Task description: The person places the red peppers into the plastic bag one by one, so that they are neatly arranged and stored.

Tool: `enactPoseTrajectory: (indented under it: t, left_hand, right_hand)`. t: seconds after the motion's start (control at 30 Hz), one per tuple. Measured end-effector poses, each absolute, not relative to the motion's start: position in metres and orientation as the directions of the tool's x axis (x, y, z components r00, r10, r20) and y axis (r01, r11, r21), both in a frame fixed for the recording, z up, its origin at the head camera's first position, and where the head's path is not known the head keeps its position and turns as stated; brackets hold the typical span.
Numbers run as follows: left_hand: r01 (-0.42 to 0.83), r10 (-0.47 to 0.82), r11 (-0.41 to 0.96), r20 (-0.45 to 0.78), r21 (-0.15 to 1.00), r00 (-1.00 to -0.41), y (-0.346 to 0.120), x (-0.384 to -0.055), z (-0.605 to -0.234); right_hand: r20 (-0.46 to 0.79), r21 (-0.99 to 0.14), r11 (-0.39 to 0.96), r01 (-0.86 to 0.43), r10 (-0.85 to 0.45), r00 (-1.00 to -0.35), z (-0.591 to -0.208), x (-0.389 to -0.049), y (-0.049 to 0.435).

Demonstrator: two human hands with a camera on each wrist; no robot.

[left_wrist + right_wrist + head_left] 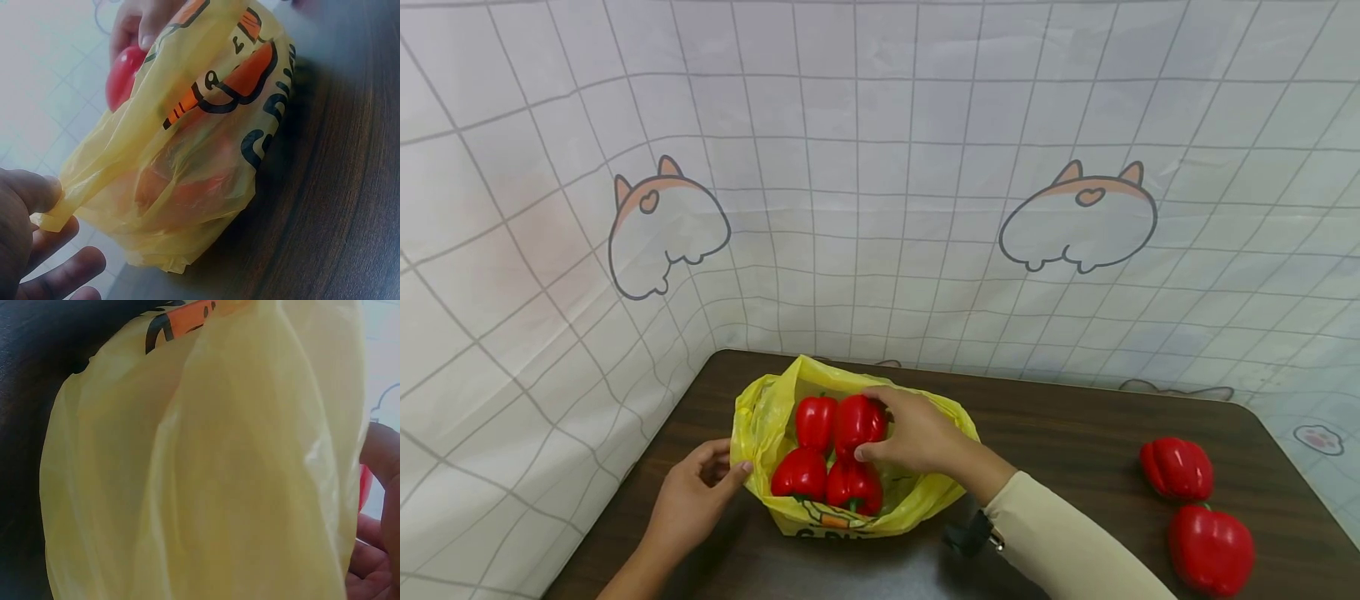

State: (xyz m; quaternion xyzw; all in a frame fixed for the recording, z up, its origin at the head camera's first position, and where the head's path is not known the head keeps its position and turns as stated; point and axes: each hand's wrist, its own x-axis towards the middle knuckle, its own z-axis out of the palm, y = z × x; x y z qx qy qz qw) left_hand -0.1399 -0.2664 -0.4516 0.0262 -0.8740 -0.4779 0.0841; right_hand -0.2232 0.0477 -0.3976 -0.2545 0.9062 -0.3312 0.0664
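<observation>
Bagging of red peppers, seen from the head and both wrists. The yellow plastic bag (758, 429) sits on the left part of a dark wood-grain table (1037, 433), its mouth open upward and its lettered side toward the person. The left hand (688, 500) pinches the bag's left edge between thumb and forefinger, the other fingers standing loose from the film, as the left wrist view shows. The right hand (921, 429) grips the held pepper (859, 425) at the mouth of the bag, thumb on the near side and fingers on the far side; the left wrist view places this pepper partly above the rim. Whether it touches the fruit around it cannot be told. Inside the bag lie three further peppers: a back-left pepper (815, 425), a front-left pepper (799, 475) and a front-right pepper (854, 486). Well apart, at the table's right side, lie a far pepper (1177, 468) and a near pepper (1212, 550), close together. A cream sleeve (1067, 537) covers the right forearm. Behind hangs a white grid-patterned sheet (880, 208) with cartoon animal outlines.
</observation>
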Motion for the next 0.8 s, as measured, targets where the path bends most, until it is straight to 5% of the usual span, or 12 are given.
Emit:
enactPoseTrajectory:
  t: [0.8]
  left_hand:
    - [0.041,-0.121,0.558,0.13,0.829,-0.984,-0.266,-0.14,-0.451]
  right_hand:
    - [0.06,-0.617,0.681,-0.395,-0.46,-0.886,-0.411,-0.239,0.034]
